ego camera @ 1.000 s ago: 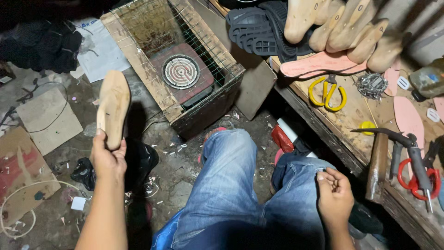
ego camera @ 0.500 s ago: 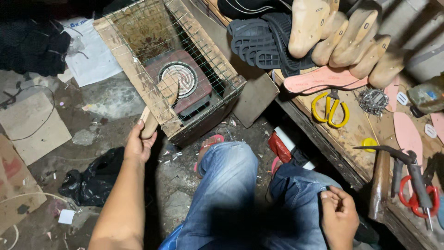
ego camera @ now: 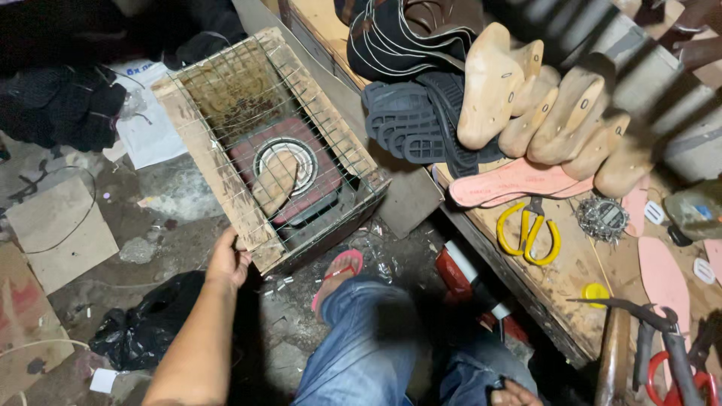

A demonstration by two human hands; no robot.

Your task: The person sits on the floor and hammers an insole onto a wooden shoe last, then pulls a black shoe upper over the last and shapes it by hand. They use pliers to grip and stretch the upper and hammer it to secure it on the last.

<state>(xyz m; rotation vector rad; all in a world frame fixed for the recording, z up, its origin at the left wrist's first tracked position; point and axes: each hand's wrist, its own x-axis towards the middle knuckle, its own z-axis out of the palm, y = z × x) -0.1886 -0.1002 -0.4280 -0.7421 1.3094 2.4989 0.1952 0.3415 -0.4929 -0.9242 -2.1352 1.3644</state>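
Left hand (ego camera: 228, 259) grips the wooden edge of a wire cage (ego camera: 267, 143) on the littered concrete floor (ego camera: 162, 195). A wooden shoe form (ego camera: 274, 183) lies inside on a round burner (ego camera: 301, 154). Right hand (ego camera: 519, 393) barely visible, grip unclear. Workbench (ego camera: 556, 278) alongside.

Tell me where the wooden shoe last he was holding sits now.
In the head view, the wooden shoe last lies on the round hotplate inside the wire-mesh box, left of centre, above the left hand.

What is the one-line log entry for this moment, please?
left hand: on wire cage corner | wooden shoe last: on hotplate inside | right hand: on lap
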